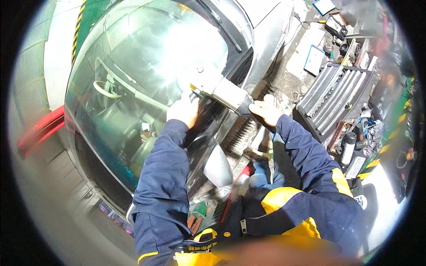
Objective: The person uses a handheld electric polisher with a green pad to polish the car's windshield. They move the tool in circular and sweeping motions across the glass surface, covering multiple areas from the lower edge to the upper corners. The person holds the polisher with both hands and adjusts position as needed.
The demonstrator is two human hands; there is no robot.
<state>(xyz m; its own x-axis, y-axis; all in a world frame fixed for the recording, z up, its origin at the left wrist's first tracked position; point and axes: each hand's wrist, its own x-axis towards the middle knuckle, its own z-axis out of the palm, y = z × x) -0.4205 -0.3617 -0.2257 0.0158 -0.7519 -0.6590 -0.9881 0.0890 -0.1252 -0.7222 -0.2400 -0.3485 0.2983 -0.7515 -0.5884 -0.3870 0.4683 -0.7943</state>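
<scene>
- Our right hand (267, 111) has its grip closed around the black rear end of a pale, boxy, long-bodied power tool (228, 94), likely to guide it from behind.
- Our left hand (183, 111) has its grip wrapped on the tool beside its round head, probably steadying the front.
- The tool sits over the right edge of a clear, curved glass windscreen (137, 48); glare hides any contact.

The windshield (142, 57) fills the upper left of the frame, the steering wheel (104, 92) behind it. The tool (228, 94) lies at centre, between left fingers (188, 101) and right fingers (261, 107), the mirror (217, 166) below. At right, the panel (337, 99) has a clipboard (314, 59) above-left and a bottle (349, 148) below.
</scene>
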